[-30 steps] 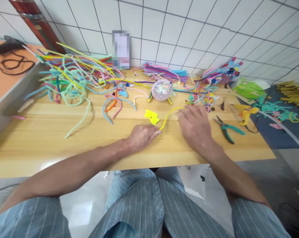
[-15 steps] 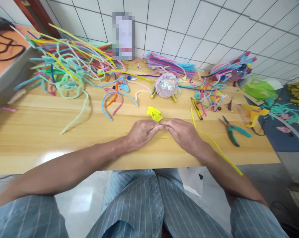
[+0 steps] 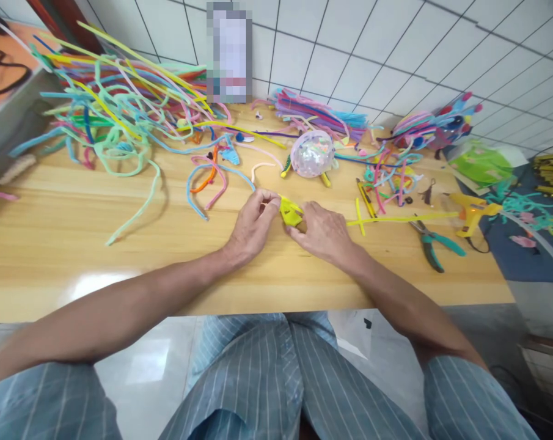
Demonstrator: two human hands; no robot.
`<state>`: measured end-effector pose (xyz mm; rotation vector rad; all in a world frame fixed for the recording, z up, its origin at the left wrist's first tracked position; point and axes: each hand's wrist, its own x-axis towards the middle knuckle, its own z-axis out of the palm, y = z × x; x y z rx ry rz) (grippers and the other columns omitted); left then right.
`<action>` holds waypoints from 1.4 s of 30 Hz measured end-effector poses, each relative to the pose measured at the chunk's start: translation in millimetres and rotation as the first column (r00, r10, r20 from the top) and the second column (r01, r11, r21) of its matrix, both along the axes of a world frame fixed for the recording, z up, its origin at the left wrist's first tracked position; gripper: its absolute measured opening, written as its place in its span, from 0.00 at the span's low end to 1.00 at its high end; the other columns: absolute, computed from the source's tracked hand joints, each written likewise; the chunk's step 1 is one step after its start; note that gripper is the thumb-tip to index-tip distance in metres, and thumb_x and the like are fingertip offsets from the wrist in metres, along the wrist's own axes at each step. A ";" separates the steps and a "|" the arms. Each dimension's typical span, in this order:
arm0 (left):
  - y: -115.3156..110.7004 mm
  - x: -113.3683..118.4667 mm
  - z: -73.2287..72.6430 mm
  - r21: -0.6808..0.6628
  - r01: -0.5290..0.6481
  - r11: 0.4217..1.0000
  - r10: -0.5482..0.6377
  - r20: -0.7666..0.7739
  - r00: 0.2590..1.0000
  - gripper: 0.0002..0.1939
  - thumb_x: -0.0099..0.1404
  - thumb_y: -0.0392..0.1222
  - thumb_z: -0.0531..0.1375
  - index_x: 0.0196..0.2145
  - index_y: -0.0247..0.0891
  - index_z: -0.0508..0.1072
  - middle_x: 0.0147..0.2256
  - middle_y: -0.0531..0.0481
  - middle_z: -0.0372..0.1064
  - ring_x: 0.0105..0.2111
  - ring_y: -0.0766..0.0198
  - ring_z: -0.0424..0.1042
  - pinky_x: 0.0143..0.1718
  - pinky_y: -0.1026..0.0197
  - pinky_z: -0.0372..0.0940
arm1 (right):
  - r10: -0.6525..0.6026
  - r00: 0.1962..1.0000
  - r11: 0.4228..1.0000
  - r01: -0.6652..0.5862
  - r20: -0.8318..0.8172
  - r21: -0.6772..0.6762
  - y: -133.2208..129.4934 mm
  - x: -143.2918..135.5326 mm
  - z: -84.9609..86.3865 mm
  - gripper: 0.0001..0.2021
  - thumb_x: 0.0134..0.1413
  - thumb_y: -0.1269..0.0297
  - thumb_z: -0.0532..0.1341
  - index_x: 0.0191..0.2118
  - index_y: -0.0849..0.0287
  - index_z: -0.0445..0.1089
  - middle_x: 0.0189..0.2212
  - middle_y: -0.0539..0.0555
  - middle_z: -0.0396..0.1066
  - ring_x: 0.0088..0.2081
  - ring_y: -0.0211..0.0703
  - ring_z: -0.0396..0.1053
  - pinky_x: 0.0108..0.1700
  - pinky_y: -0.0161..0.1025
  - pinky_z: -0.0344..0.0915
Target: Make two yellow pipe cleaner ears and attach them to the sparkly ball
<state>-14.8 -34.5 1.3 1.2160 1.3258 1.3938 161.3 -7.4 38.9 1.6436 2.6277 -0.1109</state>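
Note:
A small flat shape of bent yellow pipe cleaner point(image 3: 290, 212) is held between my two hands, just above the table. My left hand point(image 3: 252, 227) pinches its left end between thumb and fingertips. From the other side, the closed fingers of my right hand point(image 3: 324, 231) grip its right edge. A long yellow pipe cleaner point(image 3: 409, 219) runs out rightward from beside my right hand toward the glue gun; where it begins is hidden by the fingers. It crosses a short yellow piece of pipe cleaner point(image 3: 359, 214) lying on the table.
Pliers point(image 3: 429, 244), a yellow glue gun point(image 3: 473, 214) and a yellow cutter knife point(image 3: 366, 198) lie to the right. A clear sparkly ball point(image 3: 311, 154) with yellow legs stands beyond my hands. Tangled pipe cleaners point(image 3: 124, 128) fill the back left. A phone point(image 3: 233, 58) leans on the tiled wall.
My hands have moved slightly apart and farther from me, now gripping the yellow shape from both sides. The long yellow pipe cleaner has swung from the table's front edge to lie rightward.

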 end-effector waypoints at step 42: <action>2.1 3.4 -3.0 -0.005 0.171 0.985 -0.162 0.302 0.940 0.27 0.55 0.60 0.78 0.37 0.39 0.73 0.34 0.53 0.73 0.29 0.67 0.71 0.29 0.64 0.69 | 0.161 0.617 0.986 -0.138 -0.771 0.096 -1.7 23.3 -7.5 0.07 0.64 0.58 0.64 0.36 0.54 0.74 0.28 0.48 0.71 0.29 0.40 0.65 0.35 0.40 0.62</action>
